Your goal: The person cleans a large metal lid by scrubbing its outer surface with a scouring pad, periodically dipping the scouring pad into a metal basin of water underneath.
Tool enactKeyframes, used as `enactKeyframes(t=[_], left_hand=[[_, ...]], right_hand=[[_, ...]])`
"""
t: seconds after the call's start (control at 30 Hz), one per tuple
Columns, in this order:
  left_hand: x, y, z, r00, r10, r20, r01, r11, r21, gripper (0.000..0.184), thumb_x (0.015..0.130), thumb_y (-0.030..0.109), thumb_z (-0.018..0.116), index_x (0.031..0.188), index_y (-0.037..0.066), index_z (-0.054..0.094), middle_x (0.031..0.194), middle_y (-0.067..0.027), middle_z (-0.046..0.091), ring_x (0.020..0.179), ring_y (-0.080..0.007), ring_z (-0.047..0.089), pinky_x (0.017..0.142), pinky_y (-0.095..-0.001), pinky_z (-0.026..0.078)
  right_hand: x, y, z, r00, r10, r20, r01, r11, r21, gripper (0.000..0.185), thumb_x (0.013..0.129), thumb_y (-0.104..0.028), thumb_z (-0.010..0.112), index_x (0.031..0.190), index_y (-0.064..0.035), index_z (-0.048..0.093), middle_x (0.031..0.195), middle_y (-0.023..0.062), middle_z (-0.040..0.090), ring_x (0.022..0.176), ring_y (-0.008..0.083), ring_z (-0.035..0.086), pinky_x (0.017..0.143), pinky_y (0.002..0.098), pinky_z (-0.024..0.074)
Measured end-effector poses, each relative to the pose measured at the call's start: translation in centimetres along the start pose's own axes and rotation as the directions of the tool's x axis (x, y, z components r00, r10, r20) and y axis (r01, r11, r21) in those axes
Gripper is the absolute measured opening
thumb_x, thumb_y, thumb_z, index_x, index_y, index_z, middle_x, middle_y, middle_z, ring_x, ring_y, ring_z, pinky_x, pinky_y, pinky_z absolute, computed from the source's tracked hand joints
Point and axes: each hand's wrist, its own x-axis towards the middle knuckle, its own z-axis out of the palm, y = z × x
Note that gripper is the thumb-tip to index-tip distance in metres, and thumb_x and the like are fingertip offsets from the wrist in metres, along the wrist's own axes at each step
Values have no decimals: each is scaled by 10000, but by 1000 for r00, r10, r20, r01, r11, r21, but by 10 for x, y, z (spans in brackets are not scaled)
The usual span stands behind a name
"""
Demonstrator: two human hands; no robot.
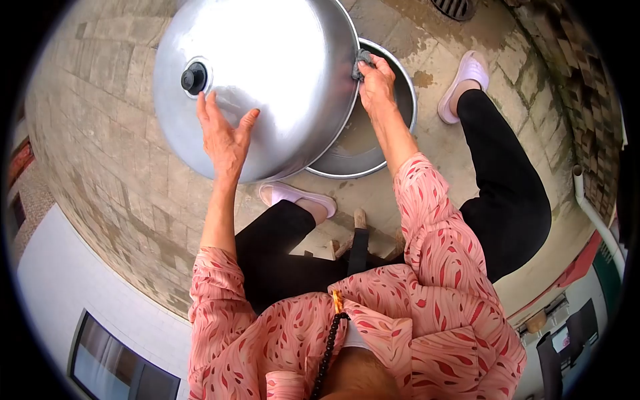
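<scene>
A large domed silver pot lid [280, 100] tilts in front of me, its outer side facing me and its black knob [194, 79] at the left. My left hand [227, 137] is spread over the lid just below the knob, thumb apart from the fingers. At the lid's right rim, my right hand [377, 83] grips a crumpled dark grey rag [362, 65]. Behind and under the lid stands a round metal basin [405, 83] with some cloudy water [363, 140] in it. The lid covers most of the basin's left side.
Wet patches mark the stone paving [107, 93] around the basin. A drain grate [455, 7] lies at the top. My pink slippers [467, 83] flank the basin, and a wooden stool [360, 220] shows below me. A brick wall [587, 100] with a white pipe [590, 200] runs along the right.
</scene>
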Motion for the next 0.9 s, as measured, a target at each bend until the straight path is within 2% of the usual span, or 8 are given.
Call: enactKeyframes(t=[0.1, 0.2, 0.3, 0.43, 0.7, 0.8, 0.83, 0.9], left_hand=[[33, -22, -19, 960, -266, -83, 237, 937, -258, 970, 749, 464, 793, 1439, -21, 314, 1405, -281, 388, 1178, -337, 540, 977, -431, 437], [68, -50, -15, 936, -346, -67, 254, 793, -554, 929, 722, 358, 840, 1392, -69, 360, 1145, -202, 596, 932, -245, 631, 797, -341, 525], [94, -72, -9, 947, -318, 42, 301, 836, -460, 751, 715, 234, 848, 1285, -71, 467, 976, -141, 645, 817, -207, 641, 684, -296, 546], [106, -71, -8, 878, -477, 47, 385, 644, -661, 510, 703, 86, 832, 1113, -28, 551, 902, -139, 646, 721, -185, 635, 591, -283, 548], [101, -70, -21, 878, -475, 64, 404, 662, -631, 414, 713, 50, 812, 1065, -1, 599, 866, -62, 640, 698, -155, 617, 532, -245, 488], [108, -72, -17, 936, -350, 37, 289, 704, -649, 409, 723, 41, 798, 1079, 0, 601, 821, -39, 630, 680, -135, 604, 553, -219, 481], [114, -93, -15, 972, -213, 95, 224, 744, -629, 522, 742, 154, 824, 1172, -12, 576, 956, -107, 630, 790, -188, 615, 660, -276, 514], [107, -63, -25, 995, -94, 38, 98, 988, -122, 684, 738, 267, 834, 1269, -16, 508, 1104, -176, 578, 916, -256, 603, 760, -342, 513]], right_hand=[[-5, 17, -2, 999, -4, -48, 6, 998, 61, 221, 895, 72, 526, 1094, -10, 577, 968, 47, 610, 849, 136, 574, 805, 283, 487], [-18, 26, -4, 997, -9, -75, 14, 998, 64, 218, 884, 91, 541, 1073, -11, 574, 970, 47, 595, 843, 125, 559, 810, 269, 474], [-33, 30, -6, 996, -35, -88, 41, 997, 72, 239, 872, 99, 563, 1082, -15, 571, 947, 30, 589, 823, 113, 550, 779, 248, 468], [-40, 44, -6, 986, -131, -101, 141, 985, 98, 249, 837, 69, 586, 1065, -28, 561, 931, 9, 565, 818, 100, 528, 769, 255, 456], [-99, 67, -28, 997, -60, -47, 63, 997, 52, 219, 860, 17, 574, 1067, -45, 539, 917, 0, 558, 815, 94, 522, 757, 252, 451], [-110, 79, -40, 1000, 26, 0, -26, 995, 93, 216, 858, 18, 580, 1062, -38, 538, 930, 9, 570, 832, 97, 537, 771, 251, 456], [-107, 80, -44, 999, 49, 7, -49, 995, 87, 225, 856, 18, 586, 1070, -29, 539, 940, 18, 583, 849, 104, 550, 794, 256, 461], [-93, 70, -47, 998, -59, -10, 59, 998, -5, 209, 860, -21, 597, 1064, -21, 558, 937, 27, 590, 865, 122, 562, 809, 276, 462]])
